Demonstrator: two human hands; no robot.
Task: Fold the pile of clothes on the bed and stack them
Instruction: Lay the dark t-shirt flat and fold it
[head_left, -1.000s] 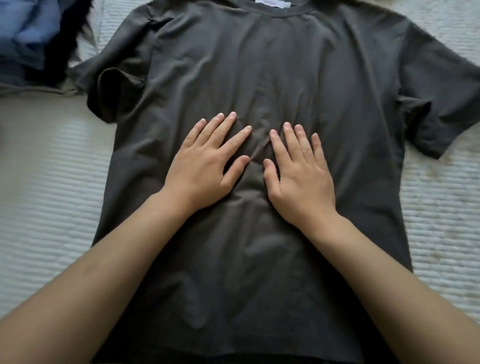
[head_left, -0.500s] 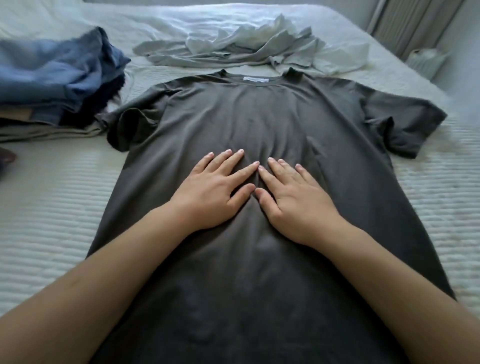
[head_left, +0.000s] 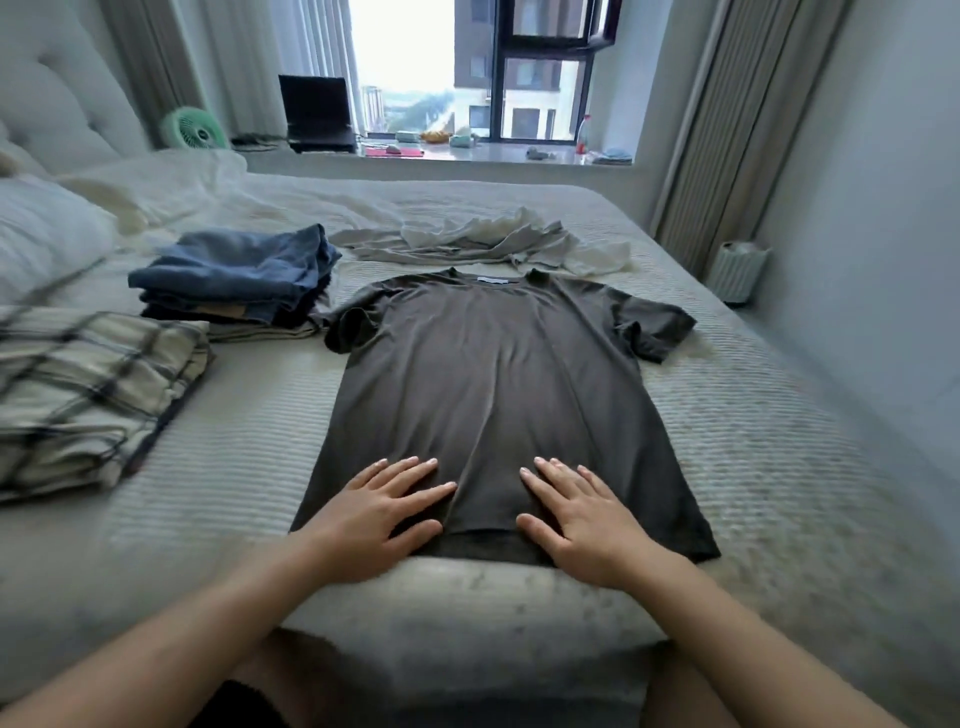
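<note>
Head view: the bed (head_left: 753, 467) carries a dark grey T-shirt (head_left: 493, 384) lying flat, its hem under the left hand (head_left: 379, 514) and right hand (head_left: 582, 514), both spread flat, pinching nothing. Ahead of the fingertips a lengthwise crease could get folded in. Beyond the left hand, the folded stack (head_left: 239, 280) may topple if nudged.

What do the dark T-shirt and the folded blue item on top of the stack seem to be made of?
Dark T-shirt: probably thin cotton-type jersey, matte; it lies limp, with soft fine creases under the left hand and right hand. Folded blue item: looks like denim, thicker, faded blue, holding bulky folds.
</note>
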